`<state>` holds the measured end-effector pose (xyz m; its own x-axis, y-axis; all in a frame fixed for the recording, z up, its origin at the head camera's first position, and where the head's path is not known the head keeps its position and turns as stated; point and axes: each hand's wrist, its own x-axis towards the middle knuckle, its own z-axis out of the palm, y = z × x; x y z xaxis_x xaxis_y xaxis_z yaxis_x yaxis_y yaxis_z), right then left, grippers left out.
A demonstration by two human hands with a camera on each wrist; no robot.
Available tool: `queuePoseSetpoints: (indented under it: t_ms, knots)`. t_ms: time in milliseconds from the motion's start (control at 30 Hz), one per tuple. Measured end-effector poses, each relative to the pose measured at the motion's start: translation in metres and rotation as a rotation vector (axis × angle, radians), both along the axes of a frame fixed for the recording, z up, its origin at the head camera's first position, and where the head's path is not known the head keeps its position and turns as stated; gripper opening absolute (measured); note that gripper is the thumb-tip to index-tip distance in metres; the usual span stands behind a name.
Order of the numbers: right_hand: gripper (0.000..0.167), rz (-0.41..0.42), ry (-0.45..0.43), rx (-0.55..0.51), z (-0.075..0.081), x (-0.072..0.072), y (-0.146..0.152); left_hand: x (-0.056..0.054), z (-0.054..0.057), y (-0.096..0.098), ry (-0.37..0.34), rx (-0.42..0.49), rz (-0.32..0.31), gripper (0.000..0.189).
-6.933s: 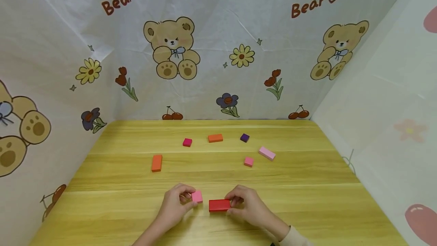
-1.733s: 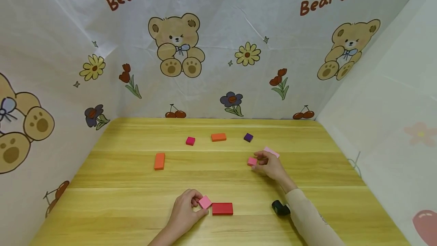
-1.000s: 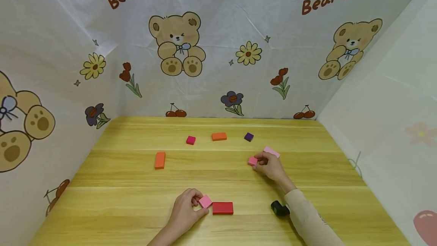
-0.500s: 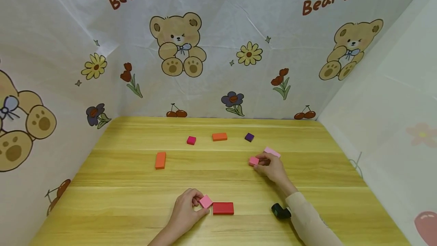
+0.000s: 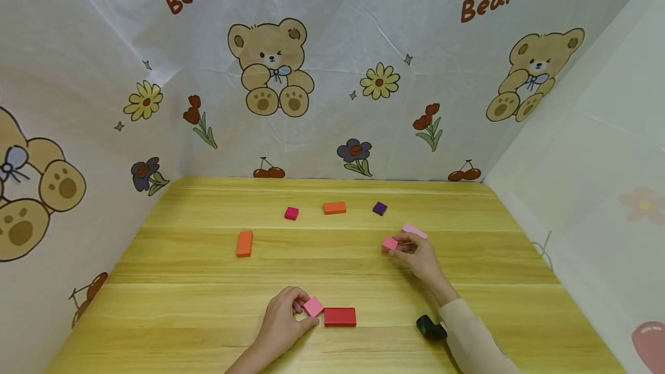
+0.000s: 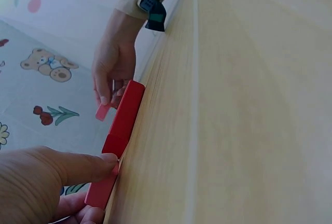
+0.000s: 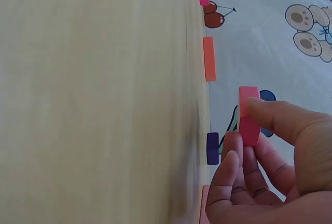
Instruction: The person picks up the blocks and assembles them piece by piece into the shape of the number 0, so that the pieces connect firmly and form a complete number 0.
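Note:
Near the front of the table, my left hand point(image 5: 284, 317) pinches a square pink block point(image 5: 313, 306) between thumb and fingers. One corner of that block meets the left end of a long red block point(image 5: 340, 317). Farther right and back, my right hand point(image 5: 419, 255) pinches a smaller pink block point(image 5: 389, 243); the right wrist view shows this pink block point(image 7: 249, 116) between thumb and fingertips, raised off the tabletop. Just behind the right hand lies a light pink long block point(image 5: 414, 230), partly covered by the fingers.
On the wooden table point(image 5: 182, 299) lie an orange block point(image 5: 244, 244) at left, a magenta block point(image 5: 291, 213), another orange block point(image 5: 335, 208) and a purple block point(image 5: 380, 208) at the back. A black device point(image 5: 431, 328) sits at the right wrist. Printed cloth point(image 5: 322, 27) walls the back and sides.
My right hand left the red block, reached back right, took the smaller pink block and has lifted it slightly. My left hand's pink block has been turned cornerwise against the red one.

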<state>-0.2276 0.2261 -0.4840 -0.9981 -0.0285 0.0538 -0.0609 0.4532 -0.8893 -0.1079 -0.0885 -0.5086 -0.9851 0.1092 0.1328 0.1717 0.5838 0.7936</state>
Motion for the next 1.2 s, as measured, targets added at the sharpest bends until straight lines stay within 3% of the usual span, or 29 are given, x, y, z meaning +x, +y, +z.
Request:
queuePoseSetpoints:
  t_ms: [267, 667, 967, 1200]
  knots:
    - [0.032, 0.033, 0.017, -0.008, 0.006, 0.015, -0.005, 0.0, 0.0, 0.0, 0.007, 0.005, -0.003, 0.034]
    - [0.031, 0.112, -0.036, 0.003, 0.009, 0.046, -0.019, 0.001, 0.004, 0.0, 0.001, 0.003, -0.002, 0.034]
    - [0.03, 0.248, -0.016, 0.038, 0.008, 0.062, -0.021, 0.001, 0.002, 0.001, 0.022, 0.002, 0.001, 0.034]
    - [0.03, 0.312, -0.069, 0.068, 0.007, 0.07, -0.027, 0.001, 0.003, 0.001, -0.006, -0.006, 0.007, 0.034]
